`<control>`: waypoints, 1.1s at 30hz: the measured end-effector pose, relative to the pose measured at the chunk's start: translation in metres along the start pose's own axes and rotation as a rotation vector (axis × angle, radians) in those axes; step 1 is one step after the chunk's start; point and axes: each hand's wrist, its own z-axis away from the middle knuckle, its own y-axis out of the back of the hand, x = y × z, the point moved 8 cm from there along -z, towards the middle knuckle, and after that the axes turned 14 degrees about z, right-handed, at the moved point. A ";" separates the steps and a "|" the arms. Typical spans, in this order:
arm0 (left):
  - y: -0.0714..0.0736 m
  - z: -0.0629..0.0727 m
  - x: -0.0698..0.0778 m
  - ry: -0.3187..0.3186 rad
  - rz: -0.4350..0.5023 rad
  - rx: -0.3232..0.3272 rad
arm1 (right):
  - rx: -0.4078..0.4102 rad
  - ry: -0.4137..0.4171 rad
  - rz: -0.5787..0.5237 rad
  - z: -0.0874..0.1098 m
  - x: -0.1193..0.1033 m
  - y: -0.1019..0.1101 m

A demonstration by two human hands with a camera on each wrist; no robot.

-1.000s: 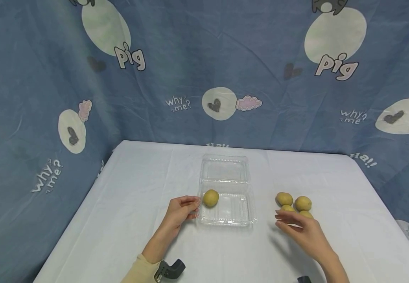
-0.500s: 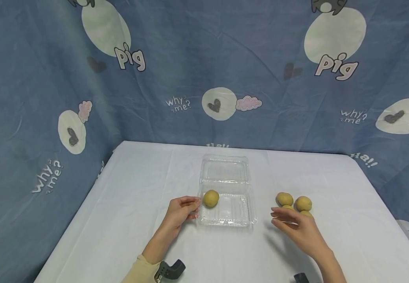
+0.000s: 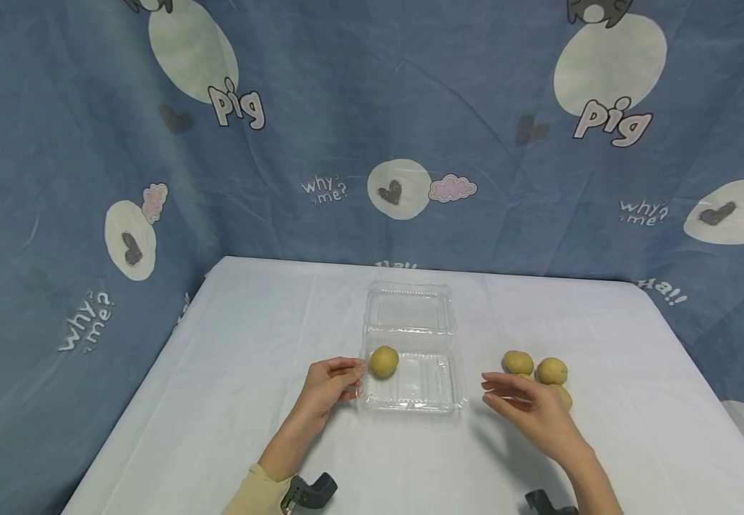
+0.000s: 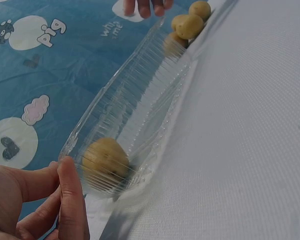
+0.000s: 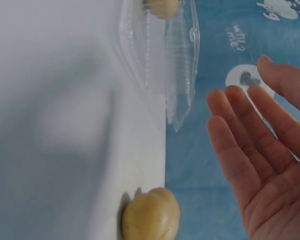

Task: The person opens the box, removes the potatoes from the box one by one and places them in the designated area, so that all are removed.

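Observation:
A clear plastic clamshell container lies with its lid folded back, away from me. One potato sits in the left part of its base. My left hand pinches the container's left rim between thumb and fingers, as the left wrist view also shows. Over the table, just right of the container, my right hand hovers with loosely extended fingers and an unfilled palm. Several more potatoes are grouped behind that hand, partly covered by it in the head view.
White cloth covers the table. A blue printed curtain hangs behind it and along its left side. A dark wrist strap is worn on the left forearm.
My right hand has drifted left, away from the potato group and closer to the container. The left hand, container and potatoes have stayed in place.

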 end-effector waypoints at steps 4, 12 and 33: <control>0.000 0.000 0.000 -0.001 0.000 0.004 | -0.011 -0.011 -0.010 -0.003 -0.002 -0.003; 0.000 0.001 0.000 -0.002 0.002 -0.001 | -0.028 -0.013 -0.036 -0.009 -0.007 -0.007; 0.000 0.001 0.001 0.001 0.001 -0.002 | -0.065 -0.031 -0.016 -0.023 -0.013 -0.017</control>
